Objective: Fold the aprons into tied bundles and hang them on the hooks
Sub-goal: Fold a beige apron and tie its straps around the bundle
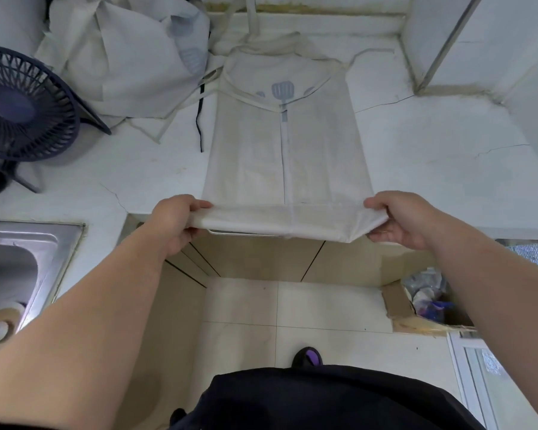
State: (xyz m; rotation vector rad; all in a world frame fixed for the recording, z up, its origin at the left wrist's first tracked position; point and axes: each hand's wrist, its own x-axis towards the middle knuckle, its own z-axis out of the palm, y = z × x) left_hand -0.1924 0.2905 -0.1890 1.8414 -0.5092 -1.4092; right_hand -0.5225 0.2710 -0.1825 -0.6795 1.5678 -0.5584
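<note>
At the counter (pixel 432 156) edge, my left hand (pixel 174 221) and right hand (pixel 398 218) each pinch a bottom corner of the apron (pixel 288 144) lying lengthwise. Folding seems to be beginning; next I should carry this hem toward the bib, keeping edges aligned.

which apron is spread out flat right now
The apron in the middle of the counter, its near edge held by the left hand and right hand. The crumpled apron lies at back left, beside the fan.
</note>
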